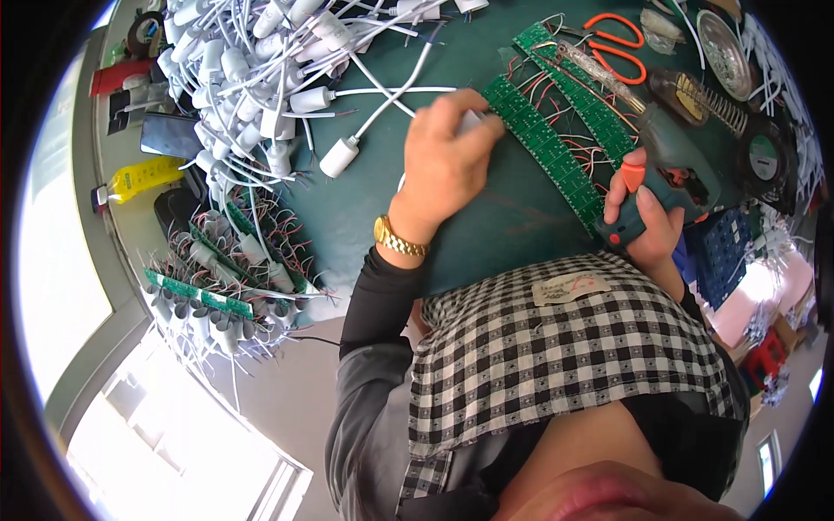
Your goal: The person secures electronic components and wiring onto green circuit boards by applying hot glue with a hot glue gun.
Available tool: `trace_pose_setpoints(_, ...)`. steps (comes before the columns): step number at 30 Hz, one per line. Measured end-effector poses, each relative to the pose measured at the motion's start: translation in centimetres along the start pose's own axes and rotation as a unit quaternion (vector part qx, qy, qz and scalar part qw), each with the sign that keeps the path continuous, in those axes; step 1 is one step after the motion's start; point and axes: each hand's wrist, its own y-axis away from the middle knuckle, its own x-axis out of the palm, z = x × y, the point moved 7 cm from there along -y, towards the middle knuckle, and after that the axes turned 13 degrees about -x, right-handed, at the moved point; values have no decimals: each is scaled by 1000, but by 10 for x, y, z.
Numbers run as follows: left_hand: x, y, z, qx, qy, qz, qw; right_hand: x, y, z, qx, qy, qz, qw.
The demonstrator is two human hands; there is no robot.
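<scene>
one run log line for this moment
left hand: gripping white piece | right hand: gripping handheld tool | green circuit boards: on table

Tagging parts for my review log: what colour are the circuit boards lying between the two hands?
The circuit boards are green, best seen in the head view.

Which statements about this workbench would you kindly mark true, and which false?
1. The right hand grips a green-grey tool. True.
2. The gold watch is worn on the right wrist. False: it is on the left wrist.
3. The scissors have orange handles. True.
4. The left hand touches the scissors. False: it is apart from them, close to the green circuit boards.
5. White sockets with wires are heaped at the picture's upper left. True.
6. The bottle at the left is blue. False: it is yellow.
</scene>
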Motion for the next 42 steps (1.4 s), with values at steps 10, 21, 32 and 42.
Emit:
trace_pose_setpoints(10, -1, 4, 29, -8, 98, 139, 985, 2, -2, -2, 2, -10, 13, 1000)
trace_pose_setpoints(21, -11, -30, 66, -147, 103, -62, 982, -12, -11, 4, -23, -15, 25, 999)
trace_pose_setpoints(32, 4, -9, 45, -175, 46, -50, 982, 7, -12, 8, 5, 146, 152, 978)
trace_pose_setpoints(42, 8, -12, 41, -192, 47, -28, 980, 21, -28, 13, -11, 213, 223, 951)
